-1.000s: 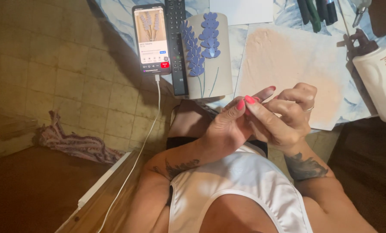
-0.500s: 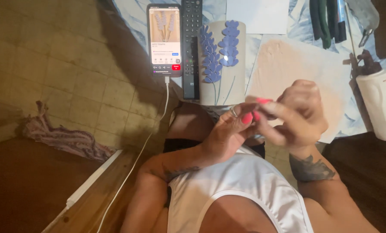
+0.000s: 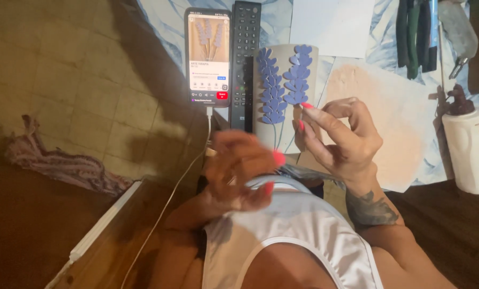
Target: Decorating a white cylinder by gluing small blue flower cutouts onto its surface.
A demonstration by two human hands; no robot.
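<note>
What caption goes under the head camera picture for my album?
Right hand reaches its fingertips to purple petals on a grey slab; left hand hovers blurred, beside a phone and remote.
</note>
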